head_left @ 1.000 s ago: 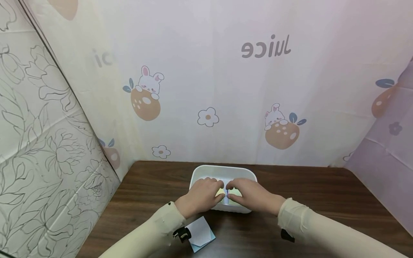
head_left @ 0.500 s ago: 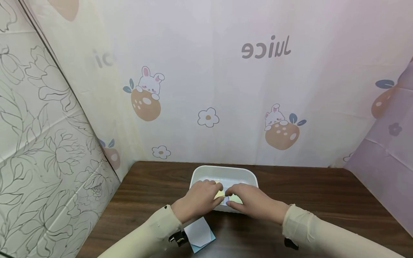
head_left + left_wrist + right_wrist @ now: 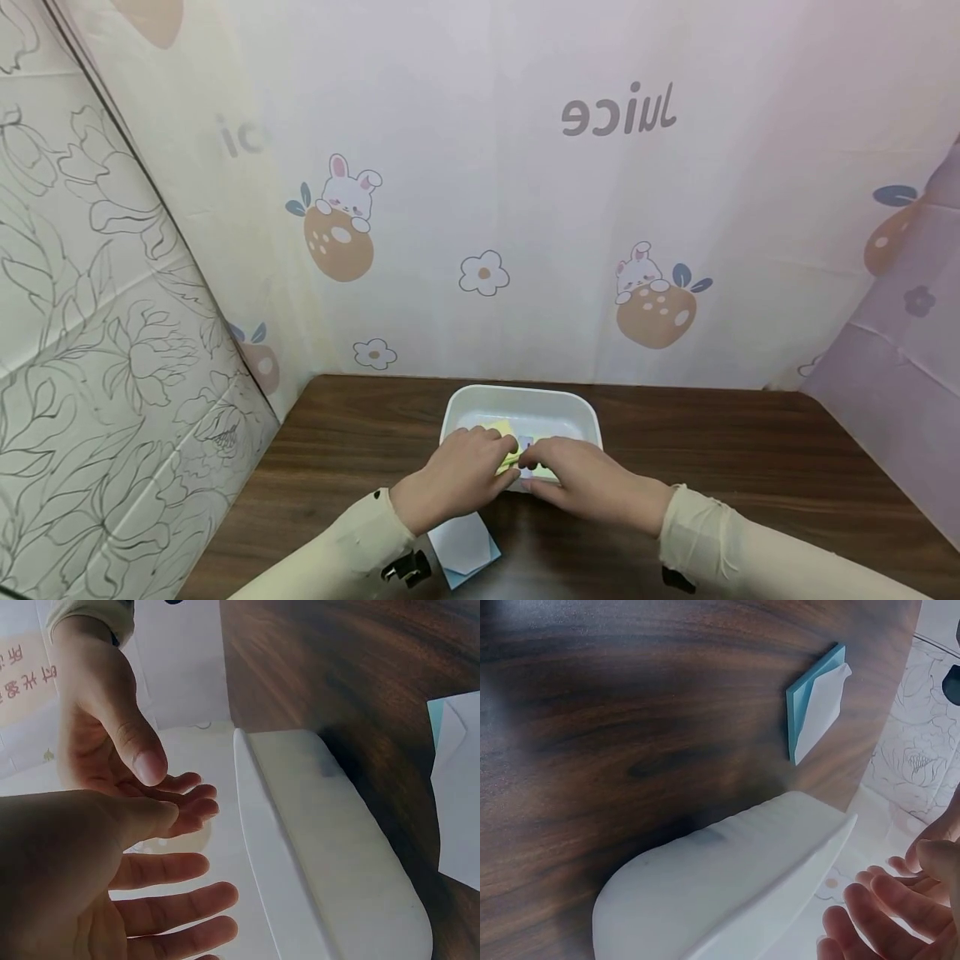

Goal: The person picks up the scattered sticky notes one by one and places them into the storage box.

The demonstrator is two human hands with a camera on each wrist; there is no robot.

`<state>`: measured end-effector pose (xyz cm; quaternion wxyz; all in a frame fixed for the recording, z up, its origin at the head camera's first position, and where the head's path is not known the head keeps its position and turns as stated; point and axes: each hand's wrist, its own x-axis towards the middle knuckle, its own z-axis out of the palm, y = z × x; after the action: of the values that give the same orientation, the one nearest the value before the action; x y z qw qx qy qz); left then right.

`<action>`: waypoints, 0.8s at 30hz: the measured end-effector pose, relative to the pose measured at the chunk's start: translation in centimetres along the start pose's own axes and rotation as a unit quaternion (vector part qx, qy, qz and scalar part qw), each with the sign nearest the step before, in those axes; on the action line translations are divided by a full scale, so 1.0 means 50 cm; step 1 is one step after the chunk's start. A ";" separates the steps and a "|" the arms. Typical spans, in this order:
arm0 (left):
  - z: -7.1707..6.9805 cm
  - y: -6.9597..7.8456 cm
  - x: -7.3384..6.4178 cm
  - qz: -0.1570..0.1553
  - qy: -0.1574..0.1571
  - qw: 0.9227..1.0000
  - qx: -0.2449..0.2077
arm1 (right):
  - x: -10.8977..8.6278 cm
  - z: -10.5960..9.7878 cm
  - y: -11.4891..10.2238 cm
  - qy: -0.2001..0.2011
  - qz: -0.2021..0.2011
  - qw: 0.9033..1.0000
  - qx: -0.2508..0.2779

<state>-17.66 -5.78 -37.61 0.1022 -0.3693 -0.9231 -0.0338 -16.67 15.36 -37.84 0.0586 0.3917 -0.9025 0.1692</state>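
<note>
My left hand (image 3: 459,468) hovers over the left front part of a white plastic bin (image 3: 581,402), its fingers spread and slightly bent in the left wrist view. Opposite it, my right hand (image 3: 596,482) is above the bin's right front part, fingers loosely bent. The two hands' fingertips come close together, and the wrist views show nothing gripped between the fingers. Inside the bin, partly hidden by the hands, lie yellow paper-like pieces (image 3: 502,427), a pale green piece (image 3: 545,475) and a small lavender piece (image 3: 525,442). Their exact kind cannot be made out.
A light blue square with a white folded-looking sheet (image 3: 460,543) on it lies on the dark wooden table (image 3: 697,442), in front of the bin to the left. Patterned curtains (image 3: 480,208) stand behind and at both sides.
Both hands have moved slightly toward me, to the bin's front edge. More of the yellow pieces now shows. The bin and the light blue square stay in place.
</note>
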 end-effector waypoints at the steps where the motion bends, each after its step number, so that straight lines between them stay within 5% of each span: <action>1: 0.000 0.001 -0.002 0.001 0.000 1.000 -0.001 | 0.000 0.000 -0.002 -0.004 0.002 1.000 0.004; 24: 0.013 0.006 -0.034 0.005 -0.010 1.000 -0.007 | -0.009 0.035 -0.014 -0.053 0.001 0.998 0.029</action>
<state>-16.37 -6.63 -38.59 0.0903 -0.3748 -0.9220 -0.0365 -15.83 14.61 -39.39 -0.0004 0.4005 -0.8996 0.1742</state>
